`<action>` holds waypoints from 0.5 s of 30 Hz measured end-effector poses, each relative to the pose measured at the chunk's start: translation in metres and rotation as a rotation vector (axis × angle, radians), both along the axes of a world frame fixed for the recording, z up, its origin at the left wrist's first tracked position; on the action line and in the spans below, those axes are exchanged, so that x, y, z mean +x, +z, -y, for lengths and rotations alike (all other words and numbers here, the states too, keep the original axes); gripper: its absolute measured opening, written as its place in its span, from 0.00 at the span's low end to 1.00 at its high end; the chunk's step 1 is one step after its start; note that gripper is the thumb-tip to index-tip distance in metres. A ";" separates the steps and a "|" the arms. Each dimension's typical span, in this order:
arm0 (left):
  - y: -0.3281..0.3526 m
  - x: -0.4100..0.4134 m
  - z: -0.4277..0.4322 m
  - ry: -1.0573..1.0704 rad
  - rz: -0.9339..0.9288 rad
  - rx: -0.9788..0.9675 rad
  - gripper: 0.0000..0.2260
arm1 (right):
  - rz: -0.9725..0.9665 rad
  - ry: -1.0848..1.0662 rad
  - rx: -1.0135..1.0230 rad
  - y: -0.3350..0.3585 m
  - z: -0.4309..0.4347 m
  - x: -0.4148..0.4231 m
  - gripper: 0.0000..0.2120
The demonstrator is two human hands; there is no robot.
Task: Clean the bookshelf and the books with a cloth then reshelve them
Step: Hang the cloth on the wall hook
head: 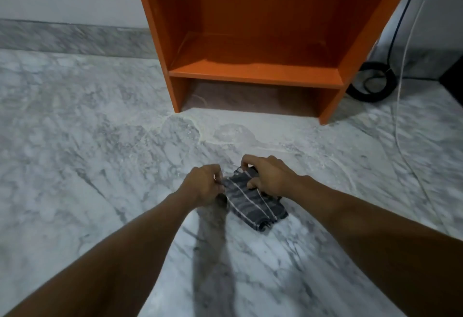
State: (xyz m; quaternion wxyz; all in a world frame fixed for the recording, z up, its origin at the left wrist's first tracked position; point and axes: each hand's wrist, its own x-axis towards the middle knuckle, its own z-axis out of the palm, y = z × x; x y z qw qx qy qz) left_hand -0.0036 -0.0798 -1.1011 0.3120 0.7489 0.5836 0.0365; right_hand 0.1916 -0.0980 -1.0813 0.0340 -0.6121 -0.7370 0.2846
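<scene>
Item: a folded dark striped cloth [253, 204] is being held down at the marble floor [100, 141], in front of the orange bookshelf [255, 76], its left edge being pinched by the curled fingers [218, 179] of the left hand [204, 184] and its far end being gripped by the right hand [269, 176]. Handling, as judged: the folds are best being squared so that a flat pad is being offered to the boards. Surroundings: no books are being shown, and a coiled black cable [370, 82] and a white cord [398, 116] are lying beside the bookshelf's right side, where a wiping arm could be snagged.
</scene>
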 end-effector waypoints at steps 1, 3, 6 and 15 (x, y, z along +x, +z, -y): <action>0.009 0.001 -0.003 0.013 0.041 0.004 0.08 | -0.065 -0.033 0.019 0.007 0.002 0.003 0.13; 0.033 0.003 -0.010 0.045 0.109 0.014 0.05 | -0.124 -0.066 0.075 0.027 0.006 0.007 0.13; 0.067 0.006 -0.018 0.054 0.171 0.064 0.06 | -0.181 -0.107 0.127 0.059 0.008 0.010 0.08; 0.184 0.009 -0.010 -0.111 0.553 -0.200 0.09 | -0.720 -0.288 0.308 0.205 0.008 0.006 0.02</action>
